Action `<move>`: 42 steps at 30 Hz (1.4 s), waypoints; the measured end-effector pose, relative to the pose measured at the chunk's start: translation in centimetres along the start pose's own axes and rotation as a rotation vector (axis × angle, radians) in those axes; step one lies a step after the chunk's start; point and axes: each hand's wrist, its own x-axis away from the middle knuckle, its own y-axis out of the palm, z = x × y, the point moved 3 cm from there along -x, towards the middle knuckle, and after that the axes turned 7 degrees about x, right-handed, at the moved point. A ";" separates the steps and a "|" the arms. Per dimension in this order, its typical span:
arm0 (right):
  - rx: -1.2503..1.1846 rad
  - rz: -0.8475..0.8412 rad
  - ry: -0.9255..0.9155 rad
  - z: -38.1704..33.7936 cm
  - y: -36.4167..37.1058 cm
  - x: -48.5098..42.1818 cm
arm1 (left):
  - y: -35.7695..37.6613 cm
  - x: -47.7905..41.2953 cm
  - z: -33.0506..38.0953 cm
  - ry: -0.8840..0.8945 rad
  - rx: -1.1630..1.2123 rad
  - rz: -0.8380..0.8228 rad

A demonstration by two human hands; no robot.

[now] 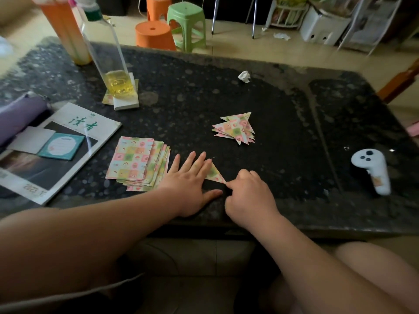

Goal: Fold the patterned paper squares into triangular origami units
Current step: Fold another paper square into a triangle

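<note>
A folded patterned paper triangle [215,173] lies on the dark stone table near its front edge. My left hand [191,181] lies flat over its left part with fingers straight. My right hand [248,192] has its fingers curled, and a fingertip presses the triangle's right corner. A fanned stack of unfolded patterned squares [138,164] sits just left of my left hand. A pile of several finished triangular units [237,128] lies farther back, to the right of centre.
A magazine [56,150] with sticky notes and a purple pouch [18,118] are at the left. A tall bottle [111,62] with yellow liquid stands behind the squares. A crumpled paper ball [244,76] and a white controller [371,171] lie to the right. Stools stand beyond the table.
</note>
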 end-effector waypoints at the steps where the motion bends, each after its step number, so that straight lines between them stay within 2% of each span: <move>1: -0.088 0.047 0.056 -0.2 0.1 -0.3 | 0.4 0.7 0.1 -0.011 0.003 -0.002; 4: -0.243 0.051 0.213 -1.2 -0.1 -1.9 | 1.5 3.0 0.7 -0.043 0.007 -0.018; 9: -0.258 -0.252 0.320 -1.9 -1.3 -4.4 | 1.2 3.1 1.3 -0.073 0.069 0.050; 12: -0.279 -0.371 0.337 -2.0 -1.3 -5.1 | 0.8 2.6 0.8 -0.087 0.074 0.054; 18: -0.456 -0.393 0.360 -1.3 -0.5 -5.9 | -0.3 2.0 1.2 -0.067 0.154 0.118; 27: -0.784 -0.434 0.322 -0.9 -1.9 -5.4 | -2.7 0.0 0.5 0.026 0.210 0.435; 32: -0.999 -0.420 0.271 -0.5 -3.3 -5.0 | -4.9 0.2 0.4 0.005 0.320 0.458; 34: -1.226 -0.308 0.255 0.1 -4.7 -5.2 | -5.9 0.5 -0.3 -0.139 0.481 0.419; 35: -1.369 -0.213 0.254 0.9 -5.6 -5.2 | -6.1 0.5 -1.2 -0.265 0.658 0.393; 36: -1.450 -0.110 0.250 1.9 -6.6 -5.2 | -6.2 0.5 -2.4 -0.413 0.924 0.382; 38: -1.326 0.060 0.267 3.7 -7.7 -5.0 | -6.5 0.8 -4.1 -0.659 1.581 0.388; 40: -1.124 0.079 0.299 4.1 -7.4 -4.6 | -7.4 1.4 -3.8 -0.660 2.063 0.375; 42: -1.165 -0.085 0.270 2.7 -6.5 -4.3 | -8.4 2.3 -2.6 -0.573 2.260 0.348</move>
